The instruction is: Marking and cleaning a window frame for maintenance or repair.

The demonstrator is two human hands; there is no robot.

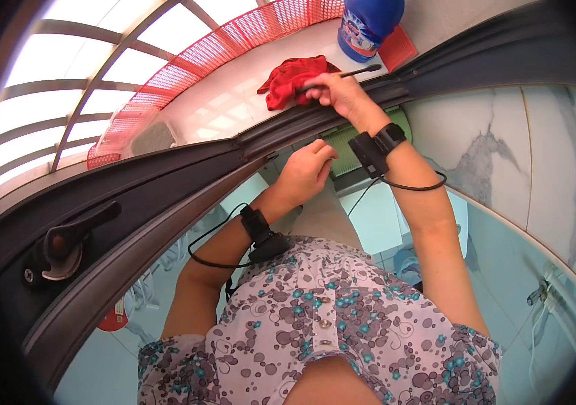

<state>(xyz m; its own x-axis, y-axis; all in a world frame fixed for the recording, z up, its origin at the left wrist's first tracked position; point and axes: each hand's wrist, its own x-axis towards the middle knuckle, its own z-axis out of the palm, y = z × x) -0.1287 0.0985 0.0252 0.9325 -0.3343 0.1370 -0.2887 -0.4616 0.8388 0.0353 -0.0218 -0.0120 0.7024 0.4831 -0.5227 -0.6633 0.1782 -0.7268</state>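
My right hand (342, 98) reaches over the window track, its fingers closed round a thin dark stick (359, 71) with a small thicker end, shaped like a toothbrush. The stick's other end lies against a crumpled red cloth (291, 75) on the pale ledge outside the frame. Closer to my body, my left hand (307, 172) hangs just inside the window frame with its fingers curled in, and nothing shows in it. A blue container (367, 30) with a printed label stands beyond my right hand. Black devices with cables are strapped to both wrists.
A dark sliding window frame (186, 162) crosses in front of me, with a black latch handle (72, 236) at left. Red perforated mesh (213, 50) lines the window bars. A green ridged object (348, 155) lies below the track. Marbled wall tiles (483, 148) rise at right.
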